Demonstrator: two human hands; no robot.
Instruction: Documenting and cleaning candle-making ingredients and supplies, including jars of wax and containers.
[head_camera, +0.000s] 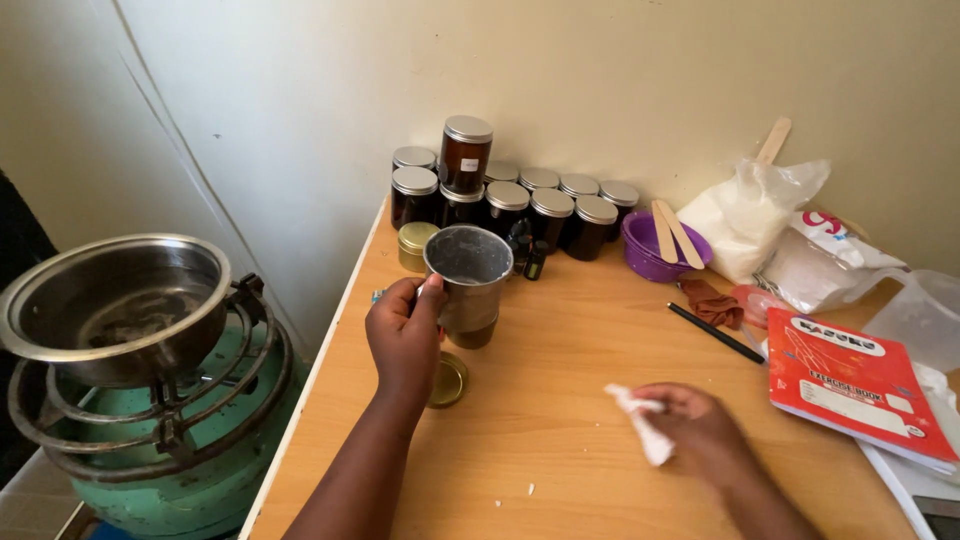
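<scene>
My left hand (403, 335) grips the handle of a metal cup (468, 275) and holds it upright just above a small dark jar (473, 334) on the wooden table (560, 400). A gold lid (449, 381) lies flat beside that hand. My right hand (697, 425) rests on the table with a crumpled white tissue (645, 425) pinched in its fingers.
Several dark jars with silver lids (510, 205) are stacked against the wall. A purple bowl with wooden sticks (663, 245), white powder bags (750, 215), a black pen (715, 332) and a red exercise book (855, 385) lie to the right. A steel pot (115, 305) sits on a green gas burner at left.
</scene>
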